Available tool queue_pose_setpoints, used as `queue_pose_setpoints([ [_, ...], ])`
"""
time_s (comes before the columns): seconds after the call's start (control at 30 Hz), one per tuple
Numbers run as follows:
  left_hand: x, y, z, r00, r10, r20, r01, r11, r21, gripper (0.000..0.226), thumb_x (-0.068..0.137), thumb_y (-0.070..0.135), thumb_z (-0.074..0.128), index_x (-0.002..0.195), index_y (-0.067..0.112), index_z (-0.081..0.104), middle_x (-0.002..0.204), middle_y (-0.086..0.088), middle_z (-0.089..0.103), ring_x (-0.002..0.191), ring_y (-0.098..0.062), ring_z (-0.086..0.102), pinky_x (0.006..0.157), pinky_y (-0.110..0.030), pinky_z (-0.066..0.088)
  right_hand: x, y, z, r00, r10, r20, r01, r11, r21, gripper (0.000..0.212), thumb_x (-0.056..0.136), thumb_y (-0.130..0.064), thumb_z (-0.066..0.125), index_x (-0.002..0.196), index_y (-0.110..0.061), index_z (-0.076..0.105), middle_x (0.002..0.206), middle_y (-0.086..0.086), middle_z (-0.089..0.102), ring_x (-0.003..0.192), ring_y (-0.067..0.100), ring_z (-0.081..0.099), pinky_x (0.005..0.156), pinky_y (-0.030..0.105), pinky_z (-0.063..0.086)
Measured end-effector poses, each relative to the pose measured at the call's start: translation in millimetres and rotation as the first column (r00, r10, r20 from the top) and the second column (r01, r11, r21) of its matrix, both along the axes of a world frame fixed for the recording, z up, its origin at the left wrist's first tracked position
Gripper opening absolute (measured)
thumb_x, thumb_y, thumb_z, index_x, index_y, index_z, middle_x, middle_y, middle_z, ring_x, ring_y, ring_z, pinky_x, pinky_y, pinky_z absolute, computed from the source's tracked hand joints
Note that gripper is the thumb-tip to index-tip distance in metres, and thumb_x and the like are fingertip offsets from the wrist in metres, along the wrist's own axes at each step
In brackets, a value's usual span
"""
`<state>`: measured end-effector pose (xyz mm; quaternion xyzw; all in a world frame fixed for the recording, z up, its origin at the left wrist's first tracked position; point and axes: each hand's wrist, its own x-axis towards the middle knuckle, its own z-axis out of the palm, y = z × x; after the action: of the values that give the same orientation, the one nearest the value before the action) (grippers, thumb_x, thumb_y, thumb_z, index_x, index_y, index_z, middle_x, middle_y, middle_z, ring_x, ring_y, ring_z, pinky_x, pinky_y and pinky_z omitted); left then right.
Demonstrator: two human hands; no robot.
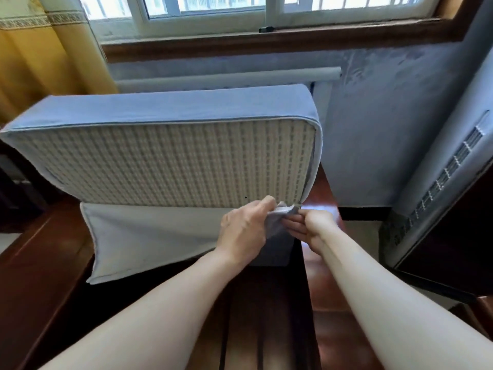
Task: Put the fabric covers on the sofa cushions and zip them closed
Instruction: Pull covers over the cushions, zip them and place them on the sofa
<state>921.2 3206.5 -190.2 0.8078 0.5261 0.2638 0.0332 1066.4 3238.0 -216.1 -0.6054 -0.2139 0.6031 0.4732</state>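
A thick sofa cushion [165, 166] stands on its long edge on the wooden seat, its woven beige face turned to me. A pale blue fabric cover [160, 105] wraps its top and right side, and a loose flap of the cover [149, 236] hangs open below the cushion. At the cushion's lower right corner my left hand [245, 228] grips a bunch of the cover. My right hand [309, 225] pinches the fabric edge right beside it. The zip itself is too small to make out.
The cushion rests on a dark red wooden sofa frame [40, 263] with slats below my arms. Behind it are a window sill [266, 41], a yellow curtain [40, 62] at left, and a pale covered radiator or unit [440, 182] at right.
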Motion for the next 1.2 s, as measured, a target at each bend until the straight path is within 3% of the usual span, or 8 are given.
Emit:
queue_pose_setpoints([
  [0.07, 5.9, 2.8, 8.4, 0.998, 0.012, 0.054, -0.011, 1.000, -0.021, 0.055, 0.077, 0.053, 0.019, 0.088, 0.016, 0.058, 0.083, 0.000, 0.065, 0.079, -0.024, 0.059, 0.059, -0.029, 0.031, -2.2, -1.0, 5.0, 0.996, -0.057, 0.068, 0.054, 0.997, 0.049, 0.023, 0.089, 0.003, 0.040, 0.106, -0.007, 0.051, 0.095, 0.018, 0.068, 0.062, 0.022, 0.068, 0.064, 0.032, 0.056],
  [0.2, 25.2, 12.7, 24.2, 1.000, 0.004, -0.002, -0.004, 1.000, -0.012, 0.029, 0.092, 0.034, 0.039, 0.089, 0.018, 0.063, 0.088, 0.002, 0.065, 0.087, -0.024, 0.061, 0.064, -0.031, 0.039, 14.5, -7.9, 20.4, 0.840, -0.037, 0.541, -0.090, 0.974, 0.206, 0.028, 0.078, -0.003, 0.061, 0.098, -0.023, 0.056, 0.086, 0.000, 0.064, 0.080, 0.019, 0.060, 0.067, 0.028, 0.050],
  [0.37, 44.2, 26.6, 46.1, 0.999, 0.026, -0.028, -0.026, 1.000, -0.007, 0.019, 0.093, 0.026, 0.048, 0.095, 0.020, 0.066, 0.095, 0.003, 0.066, 0.093, -0.024, 0.060, 0.070, -0.032, 0.043, 29.4, -12.0, 45.8, 0.846, -0.079, 0.528, -0.197, 0.873, 0.447, 0.017, 0.077, -0.015, 0.075, 0.068, -0.023, 0.064, 0.080, -0.005, 0.062, 0.068, 0.009, 0.058, 0.071, 0.028, 0.051],
  [0.57, 63.6, 51.3, 67.3, 0.997, 0.080, -0.012, -0.077, 0.985, 0.157, 0.032, 0.087, 0.013, 0.054, 0.109, 0.031, 0.038, 0.087, 0.005, 0.056, 0.087, -0.024, 0.058, 0.063, -0.031, 0.036, 48.2, 8.3, 61.3, 0.819, -0.210, 0.534, -0.165, 0.805, 0.570, 0.013, 0.082, -0.011, 0.069, 0.085, -0.023, 0.065, 0.070, -0.008, 0.067, 0.066, 0.005, 0.061, 0.068, 0.022, 0.051],
  [0.67, 72.3, 65.5, 67.1, 0.996, 0.078, -0.051, -0.066, 0.976, 0.206, 0.028, 0.086, 0.010, 0.055, 0.106, 0.030, 0.055, 0.092, 0.003, 0.053, 0.081, -0.024, 0.058, 0.062, -0.029, 0.033, 53.1, 19.3, 64.1, 0.795, -0.274, 0.542, -0.160, 0.767, 0.622, 0.022, 0.083, -0.017, 0.070, 0.081, -0.027, 0.049, 0.065, -0.006, 0.064, 0.056, 0.001, 0.055, 0.058, 0.016, 0.044],
  [0.9, 76.2, 98.3, 70.9, 0.997, 0.070, 0.026, -0.073, 0.973, 0.218, 0.019, 0.091, 0.029, 0.056, 0.087, 0.019, 0.071, 0.081, 0.004, 0.044, 0.082, -0.023, 0.056, 0.067, -0.028, 0.032, 53.2, 51.2, 68.9, 0.744, -0.356, 0.565, -0.170, 0.717, 0.676, 0.008, 0.086, -0.014, 0.066, 0.078, -0.013, 0.064, 0.062, -0.011, 0.058, 0.056, -0.001, 0.053, 0.059, 0.012, 0.040],
  [1.07, 73.7, 126.0, 67.9, 0.999, 0.036, 0.037, -0.048, 0.914, 0.402, 0.020, 0.078, 0.022, 0.054, 0.068, 0.016, 0.071, 0.116, 0.000, 0.056, 0.107, -0.025, 0.045, 0.087, -0.034, 0.025, 45.4, 71.9, 70.9, 0.736, -0.442, 0.513, -0.106, 0.673, 0.732, 0.007, 0.086, -0.009, 0.063, 0.080, -0.011, 0.066, 0.070, -0.002, 0.064, 0.069, 0.015, 0.060, 0.072, 0.026, 0.049],
  [1.2, 78.3, 132.9, 61.7, 0.997, 0.000, 0.084, -0.032, 0.924, 0.382, 0.021, 0.089, 0.015, 0.052, 0.081, 0.014, 0.072, 0.129, 0.006, 0.059, 0.126, -0.015, 0.044, 0.107, -0.030, 0.006, 42.3, 82.9, 64.2, 0.712, -0.525, 0.467, -0.064, 0.613, 0.787, 0.009, 0.086, -0.011, 0.065, 0.078, -0.015, 0.064, 0.074, -0.001, 0.065, 0.068, 0.014, 0.060, 0.073, 0.028, 0.050],
])
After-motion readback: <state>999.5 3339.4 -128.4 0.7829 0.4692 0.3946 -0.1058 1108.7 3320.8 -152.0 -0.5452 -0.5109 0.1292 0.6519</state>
